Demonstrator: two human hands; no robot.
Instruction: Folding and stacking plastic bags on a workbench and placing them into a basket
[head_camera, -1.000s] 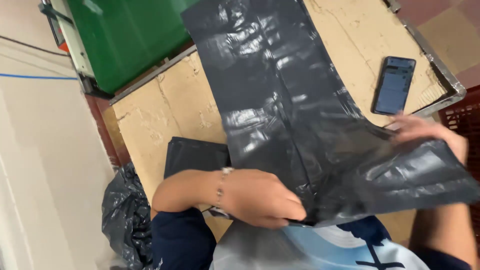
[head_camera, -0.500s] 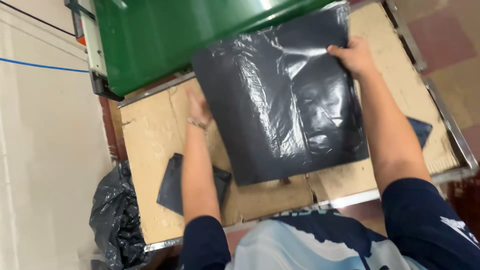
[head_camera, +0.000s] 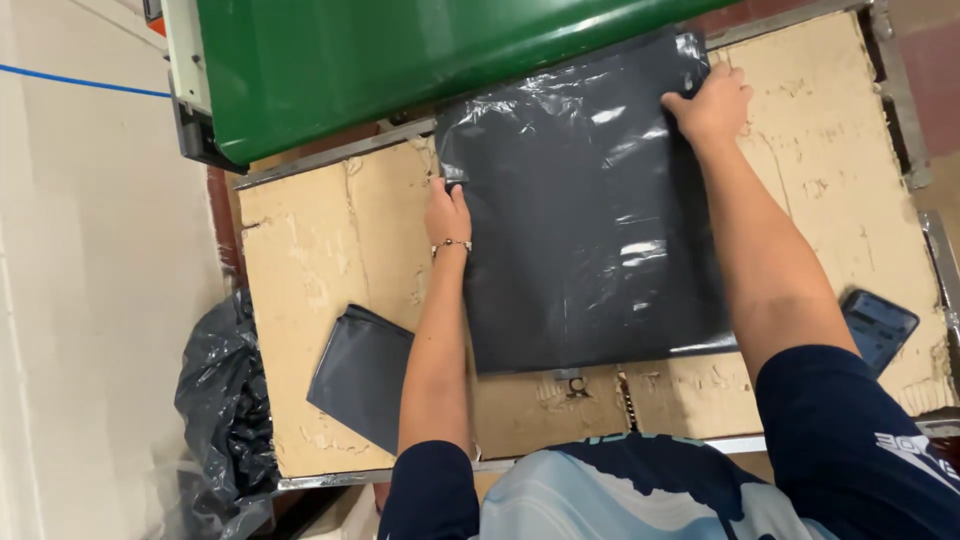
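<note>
**Bag pushed toward the green machine**

Both hands have slid the dark plastic bag (head_camera: 585, 210) farther up the worn cardboard worktop (head_camera: 320, 260). Left hand (head_camera: 447, 213) pinches its upper left corner; right hand (head_camera: 713, 103) grips the upper right. Glossy, crinkled, rectangular, it lies flat, long axis pointing away toward the green machine (head_camera: 400, 60).

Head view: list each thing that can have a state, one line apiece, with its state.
Dark plastic bag: spread flat on the worn board, far edge at the green machine.
Left hand: gripping the bag's left edge.
Right hand: gripping the bag's far right corner.
Folded dark bags: lying flat, untouched.
Phone: lying flat, partly behind the right arm.
Black sack: crumpled beside the table.
</note>
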